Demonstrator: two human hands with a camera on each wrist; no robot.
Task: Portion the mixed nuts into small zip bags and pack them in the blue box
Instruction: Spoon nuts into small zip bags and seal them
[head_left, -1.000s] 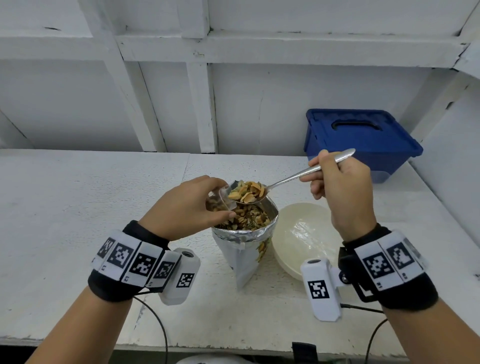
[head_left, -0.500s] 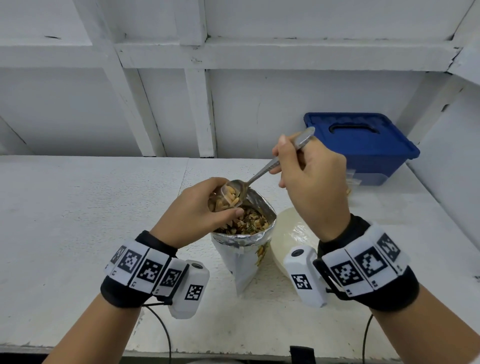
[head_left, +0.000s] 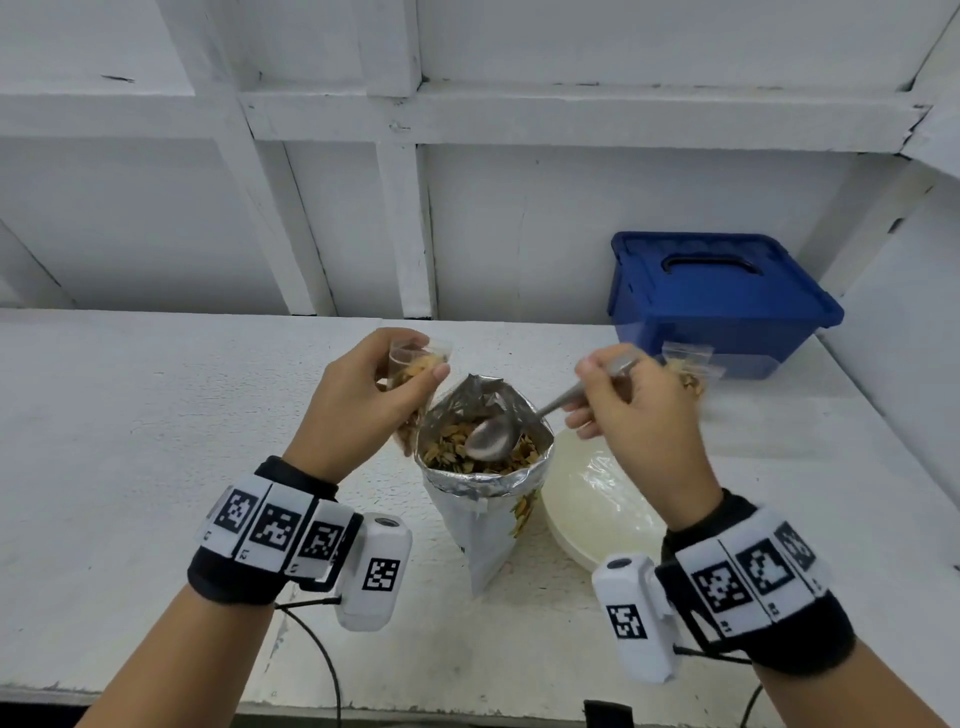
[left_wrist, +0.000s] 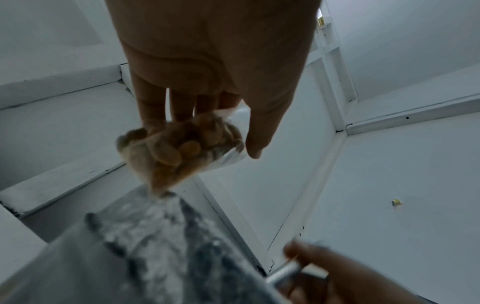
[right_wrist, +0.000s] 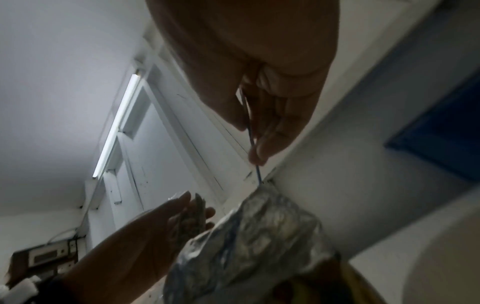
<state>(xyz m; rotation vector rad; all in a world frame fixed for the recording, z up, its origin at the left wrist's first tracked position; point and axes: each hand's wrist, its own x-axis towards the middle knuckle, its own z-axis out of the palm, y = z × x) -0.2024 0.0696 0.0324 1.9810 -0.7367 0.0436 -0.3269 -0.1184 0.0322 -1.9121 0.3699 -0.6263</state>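
Observation:
A foil pouch of mixed nuts (head_left: 483, 499) stands open at the middle of the white table. My left hand (head_left: 374, 395) grips a small clear zip bag (head_left: 415, 364) partly filled with nuts, just left of the pouch mouth; the same bag (left_wrist: 179, 152) hangs from my fingers in the left wrist view. My right hand (head_left: 634, 405) holds a metal spoon (head_left: 493, 439) by its handle, its bowl turned down inside the pouch on the nuts. The blue box (head_left: 717, 301) sits lid-on at the back right, with a filled zip bag (head_left: 685, 366) lying in front of it.
A cream round bowl (head_left: 597, 509) lies on the table right of the pouch, under my right wrist. White walls and beams close the back and right side. Cables run from both wrist cameras off the table's front edge.
The spoon tipped its nuts into the zip bag, then swung right and down into the pouch. My left hand lifted the bag slightly up and away from the pouch mouth.

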